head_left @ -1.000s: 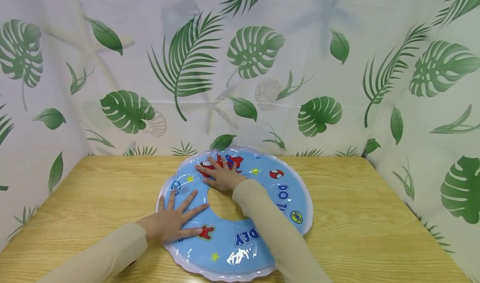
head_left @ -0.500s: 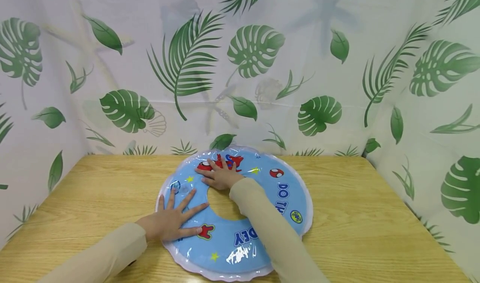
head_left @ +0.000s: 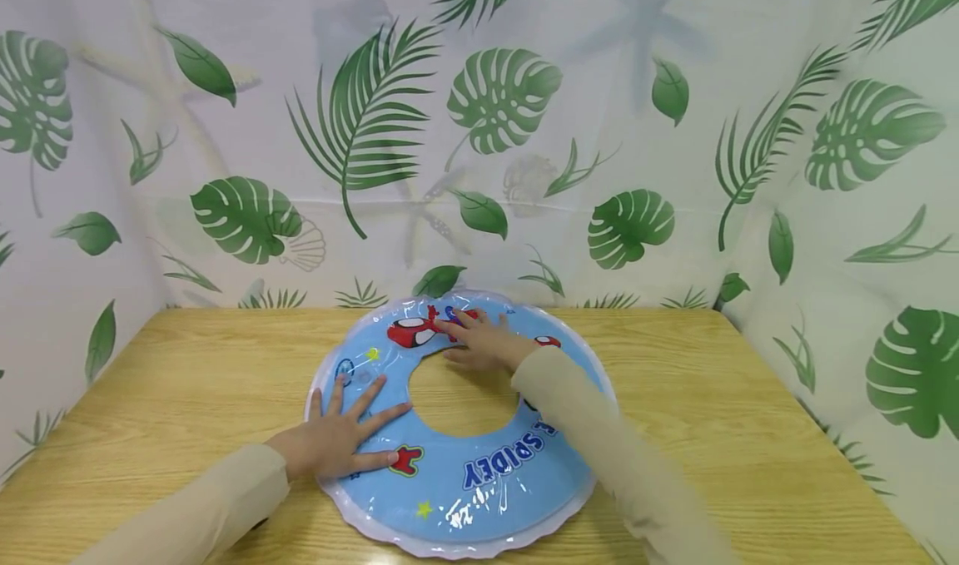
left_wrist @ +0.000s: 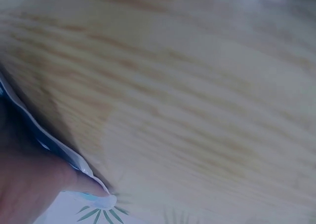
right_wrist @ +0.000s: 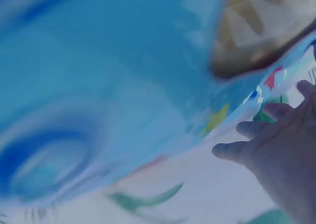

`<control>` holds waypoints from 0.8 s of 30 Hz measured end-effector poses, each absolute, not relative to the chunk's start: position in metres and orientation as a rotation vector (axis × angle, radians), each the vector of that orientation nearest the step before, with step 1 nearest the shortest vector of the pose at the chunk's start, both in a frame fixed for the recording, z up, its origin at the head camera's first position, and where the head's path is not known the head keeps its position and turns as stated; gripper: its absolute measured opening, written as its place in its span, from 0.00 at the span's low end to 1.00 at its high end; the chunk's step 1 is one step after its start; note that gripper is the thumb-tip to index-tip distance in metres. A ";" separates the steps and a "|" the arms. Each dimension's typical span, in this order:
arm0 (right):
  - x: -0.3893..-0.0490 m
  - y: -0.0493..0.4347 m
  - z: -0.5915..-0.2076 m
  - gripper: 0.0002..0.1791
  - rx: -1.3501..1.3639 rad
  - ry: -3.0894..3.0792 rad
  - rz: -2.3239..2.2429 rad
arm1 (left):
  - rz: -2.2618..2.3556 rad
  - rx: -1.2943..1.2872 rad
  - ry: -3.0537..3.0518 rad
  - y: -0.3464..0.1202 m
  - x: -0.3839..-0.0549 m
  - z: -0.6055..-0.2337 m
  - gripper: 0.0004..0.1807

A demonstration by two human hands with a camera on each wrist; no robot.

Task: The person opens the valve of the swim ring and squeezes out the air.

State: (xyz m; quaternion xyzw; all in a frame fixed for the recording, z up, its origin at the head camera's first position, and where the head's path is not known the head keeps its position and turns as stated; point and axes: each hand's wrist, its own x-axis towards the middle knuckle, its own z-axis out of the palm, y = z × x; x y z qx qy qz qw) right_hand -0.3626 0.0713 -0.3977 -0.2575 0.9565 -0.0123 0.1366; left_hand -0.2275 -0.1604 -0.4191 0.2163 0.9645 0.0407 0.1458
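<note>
A light blue inflatable swim ring point(head_left: 449, 507) with a pale scalloped rim, red and blue cartoon figures, yellow stars and "SPIDEY" lettering lies flat on the wooden table. My left hand point(head_left: 337, 442) rests on its left side with fingers spread wide. Over the far part of the ring is my right hand point(head_left: 487, 340), fingers extended across the printed figure. In the right wrist view the fingers of the right hand point(right_wrist: 276, 145) are straight and hold nothing, with the ring's blue surface point(right_wrist: 123, 71) filling the left. The left wrist view catches part of the left hand point(left_wrist: 34, 184) at the ring's edge.
The wooden table point(head_left: 719, 432) reaches out on both sides of the ring. A white curtain point(head_left: 554, 166) printed with green leaves hangs behind the table and along both sides. Table surface also shows through the ring's centre hole.
My right hand has moved to the right across the far part of the ring, uncovering the red masked figure. The left hand stays in place; the head view has shifted slightly.
</note>
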 end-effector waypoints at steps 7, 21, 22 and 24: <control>-0.353 0.133 -0.391 0.35 -0.723 2.788 -0.015 | 0.145 0.643 2.787 -0.161 -0.226 -0.418 0.38; -0.340 0.183 -0.423 0.35 -0.704 2.731 -0.142 | 0.204 0.645 2.790 -0.162 -0.225 -0.417 0.38; -0.340 0.184 -0.424 0.35 -0.701 2.733 -0.137 | 0.206 0.648 2.790 -0.162 -0.225 -0.418 0.38; -0.339 0.184 -0.425 0.35 -0.697 2.744 -0.120 | 0.206 0.653 2.793 -0.161 -0.226 -0.419 0.38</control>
